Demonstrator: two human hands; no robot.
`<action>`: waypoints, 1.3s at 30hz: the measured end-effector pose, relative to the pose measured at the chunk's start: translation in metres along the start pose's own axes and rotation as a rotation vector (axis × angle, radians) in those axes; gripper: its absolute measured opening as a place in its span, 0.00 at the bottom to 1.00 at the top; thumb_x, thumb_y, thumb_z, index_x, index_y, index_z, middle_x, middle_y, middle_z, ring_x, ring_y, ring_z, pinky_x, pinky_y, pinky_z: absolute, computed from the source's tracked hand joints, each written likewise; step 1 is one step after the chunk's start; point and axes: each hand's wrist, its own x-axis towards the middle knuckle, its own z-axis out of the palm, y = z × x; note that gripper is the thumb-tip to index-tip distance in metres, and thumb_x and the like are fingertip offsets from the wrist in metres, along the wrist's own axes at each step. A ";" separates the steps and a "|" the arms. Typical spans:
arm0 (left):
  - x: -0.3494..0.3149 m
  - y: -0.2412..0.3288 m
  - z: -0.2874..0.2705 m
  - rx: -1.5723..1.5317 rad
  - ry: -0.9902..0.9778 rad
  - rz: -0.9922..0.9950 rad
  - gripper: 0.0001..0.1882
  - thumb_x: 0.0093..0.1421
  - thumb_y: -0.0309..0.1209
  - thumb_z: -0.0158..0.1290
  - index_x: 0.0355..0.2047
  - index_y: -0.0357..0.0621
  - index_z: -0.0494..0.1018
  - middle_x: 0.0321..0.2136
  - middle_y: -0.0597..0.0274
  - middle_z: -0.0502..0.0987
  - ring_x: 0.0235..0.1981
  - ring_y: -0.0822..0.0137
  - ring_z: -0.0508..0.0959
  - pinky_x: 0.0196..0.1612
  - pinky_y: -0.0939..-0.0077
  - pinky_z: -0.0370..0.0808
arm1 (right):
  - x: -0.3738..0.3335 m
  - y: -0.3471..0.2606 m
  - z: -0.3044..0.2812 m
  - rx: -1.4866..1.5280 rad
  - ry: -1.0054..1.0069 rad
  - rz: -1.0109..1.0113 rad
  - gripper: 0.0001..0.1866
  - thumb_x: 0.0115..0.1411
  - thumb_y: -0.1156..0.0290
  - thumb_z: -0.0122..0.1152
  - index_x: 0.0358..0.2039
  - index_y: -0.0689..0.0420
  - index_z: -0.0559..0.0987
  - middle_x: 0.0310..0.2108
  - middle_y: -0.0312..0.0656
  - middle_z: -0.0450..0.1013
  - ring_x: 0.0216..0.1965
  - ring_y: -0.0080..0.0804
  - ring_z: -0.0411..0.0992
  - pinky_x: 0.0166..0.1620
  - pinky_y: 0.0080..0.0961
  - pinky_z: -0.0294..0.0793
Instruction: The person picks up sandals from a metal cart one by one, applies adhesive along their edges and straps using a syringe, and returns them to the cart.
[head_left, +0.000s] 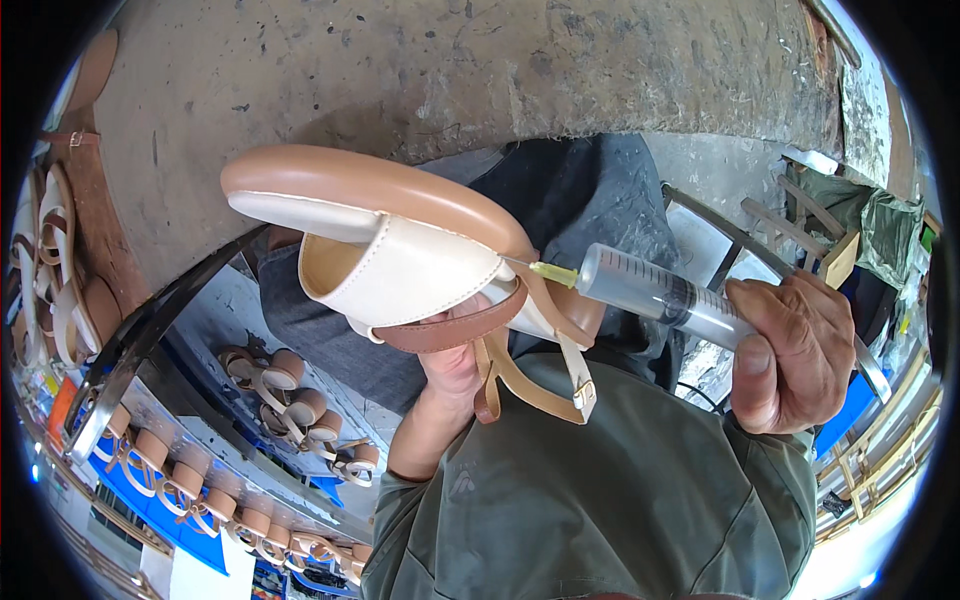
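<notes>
A sandal [410,265] with a tan sole, a wide cream band and brown and cream straps is tilted on its side before me. My left hand [452,372] grips it from below, its fingers mostly hidden behind the band and the brown strap. A buckle [584,396] dangles from the loose ankle strap. My right hand [795,355] is closed around a clear syringe [640,287] with a yellow-green needle hub [555,273]. The thin needle points left, its tip at the joint between cream band and tan sole. Whether it has entered the joint, I cannot tell.
A worn workbench [500,70] spans the far side. Finished-looking sandals stand on a lower shelf [335,400] and along a blue-lined rack [190,530] at left. More sandals [65,265] lie at the far left. A dark green cloth [885,235] hangs at right.
</notes>
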 end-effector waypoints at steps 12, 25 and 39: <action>0.007 -0.004 0.029 0.086 -0.089 0.073 0.17 0.64 0.26 0.37 0.51 0.29 0.62 0.47 0.47 0.69 0.47 0.57 0.72 0.53 0.63 0.68 | -0.013 -0.007 0.016 -0.066 0.151 0.026 0.12 0.46 0.71 0.53 0.23 0.70 0.77 0.12 0.45 0.70 0.08 0.26 0.61 0.16 0.20 0.59; 0.023 -0.008 0.032 0.072 -0.172 0.004 0.20 0.59 0.32 0.39 0.50 0.34 0.63 0.40 0.45 0.73 0.45 0.52 0.72 0.60 0.49 0.54 | -0.010 -0.021 0.009 -0.123 0.061 0.130 0.12 0.45 0.71 0.52 0.23 0.68 0.77 0.12 0.44 0.70 0.09 0.26 0.62 0.17 0.21 0.60; 0.037 -0.014 0.021 -0.036 -0.122 -0.037 0.22 0.60 0.44 0.43 0.37 0.33 0.70 0.31 0.52 0.73 0.38 0.58 0.73 0.58 0.57 0.56 | 0.027 -0.022 -0.027 -0.206 -0.219 0.005 0.12 0.45 0.70 0.53 0.25 0.66 0.77 0.13 0.43 0.70 0.10 0.26 0.61 0.19 0.24 0.60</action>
